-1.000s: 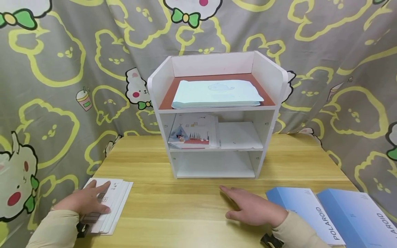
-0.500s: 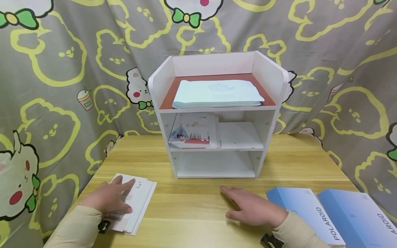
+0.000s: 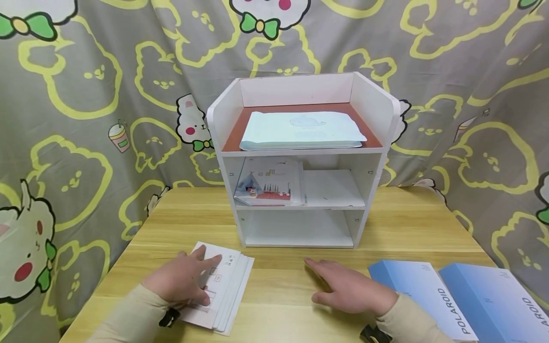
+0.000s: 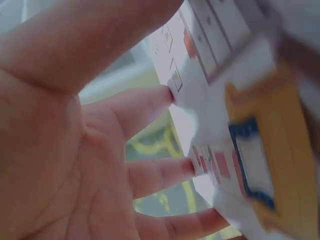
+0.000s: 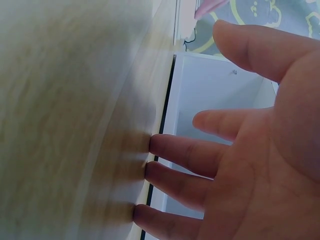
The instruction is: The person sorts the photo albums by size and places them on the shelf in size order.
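Head view: touching stack of booklets on tabletop with wide-spread left hand; resting right hand, spread wide, on tabletop in front of white shelf, near 2 blue boxes.

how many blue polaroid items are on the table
2. One blue item lies right of the right hand, partly hidden by the sleeve; the second blue item lies further right, cut off by the frame. Others beneath could be hidden.

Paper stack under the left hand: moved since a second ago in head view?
Yes, rightward: the paper stack sat well left of the white shelf unit; now its far right corner roughly lines up with the unit's left side.
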The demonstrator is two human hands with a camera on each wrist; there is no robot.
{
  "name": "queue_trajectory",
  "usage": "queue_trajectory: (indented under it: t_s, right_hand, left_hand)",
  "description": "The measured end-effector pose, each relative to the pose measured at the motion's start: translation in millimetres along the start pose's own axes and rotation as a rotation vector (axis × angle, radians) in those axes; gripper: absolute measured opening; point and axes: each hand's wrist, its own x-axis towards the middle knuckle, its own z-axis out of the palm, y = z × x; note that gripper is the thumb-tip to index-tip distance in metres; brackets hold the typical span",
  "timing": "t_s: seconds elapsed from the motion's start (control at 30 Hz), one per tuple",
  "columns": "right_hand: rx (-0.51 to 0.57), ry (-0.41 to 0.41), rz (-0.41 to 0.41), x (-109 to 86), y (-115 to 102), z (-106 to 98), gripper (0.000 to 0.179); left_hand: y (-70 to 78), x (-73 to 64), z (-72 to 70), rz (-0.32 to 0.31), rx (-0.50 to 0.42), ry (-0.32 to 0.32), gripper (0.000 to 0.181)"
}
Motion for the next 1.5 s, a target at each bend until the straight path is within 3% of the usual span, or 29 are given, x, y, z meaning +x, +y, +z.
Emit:
queue_trajectory:
  t_s: [0.2, 0.4, 0.5, 0.63, 0.87, 1.17, 1.23, 1.33, 1.43, 1.5]
  right_hand:
    - [-0.002, -0.001, 0.006, -0.5, -2, -1, 0.080]
    - [-0.003, 0.003, 0.010, -0.7, -3, -1, 0.079]
    - [-0.004, 0.011, 0.013, -0.7, -4, -1, 0.079]
    - [-0.004, 0.026, 0.015, 0.0, -5, -1, 0.080]
    - [0.023, 0.062, 0.020, 1.3, -6, -1, 0.077]
    - [0.056, 0.126, 0.079, 0.3, 3, -4, 0.071]
    - [0.083, 0.126, 0.097, -0.3, 4, -6, 0.070]
    - [0.141, 0.127, 0.123, -1.5, 5, -11, 0.070]
    - [0.259, 0.134, 0.153, -3.9, 9, -14, 0.069]
    - [0.428, 0.136, 0.163, -6.6, 14, -15, 0.067]
  left_hand:
    - [21.3, 3.2, 4.8, 0.115, -0.013, -0.004, 0.092]
    - [47.5, 9.3, 11.9, 0.293, 0.027, 0.062, 0.092]
    - [63.6, 14.0, 14.7, 0.337, 0.045, 0.087, 0.091]
    - [85.5, 22.7, 18.2, 0.347, 0.088, 0.097, 0.093]
    - [117.6, 36.4, 25.1, 0.304, 0.155, 0.110, 0.094]
    - [133.4, 46.0, 29.6, 0.289, 0.137, 0.129, 0.093]
    - [132.4, 46.9, 29.7, 0.290, 0.098, 0.136, 0.089]
    - [124.5, 47.7, 30.3, 0.273, -0.070, 0.143, 0.082]
    - [109.6, 49.8, 32.6, 0.240, -0.338, 0.162, 0.081]
    - [100.2, 49.5, 34.2, 0.212, -0.575, 0.147, 0.084]
